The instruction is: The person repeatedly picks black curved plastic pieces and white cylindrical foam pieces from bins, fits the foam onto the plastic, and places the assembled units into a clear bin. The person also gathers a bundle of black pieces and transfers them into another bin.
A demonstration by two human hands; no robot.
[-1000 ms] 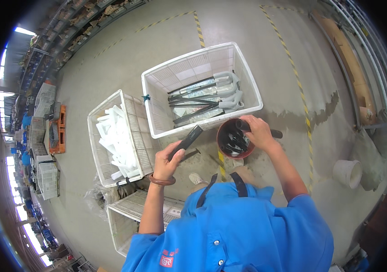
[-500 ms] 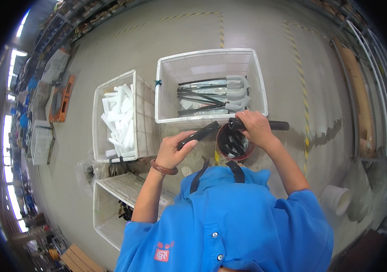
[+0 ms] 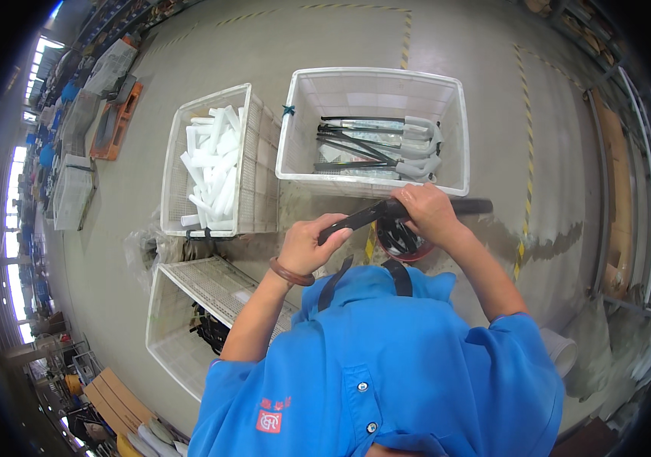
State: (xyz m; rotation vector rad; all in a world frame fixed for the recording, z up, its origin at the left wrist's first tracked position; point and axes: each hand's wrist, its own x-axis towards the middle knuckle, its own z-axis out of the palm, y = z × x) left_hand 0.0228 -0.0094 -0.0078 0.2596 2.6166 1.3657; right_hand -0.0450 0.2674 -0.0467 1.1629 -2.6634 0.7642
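My left hand is closed round a black tube, its thumb lying along the side. The tube's far end meets the near end of a second black tube, which my right hand grips from above. Whether one end sits inside the other I cannot make out. Under my right hand stands a reddish bucket holding several black pieces that look wet; my hand and the tubes cover part of it.
Beyond my hands is a white crate with black rods that have grey curved handles. Left of it, a mesh-sided crate holds white foam-like pieces. Another crate with black parts lies near my left arm.
My left hand has brought its tube rightward, closing the gap to the tube in my right hand. The right hand keeps its grip. The whole view has shifted slightly.
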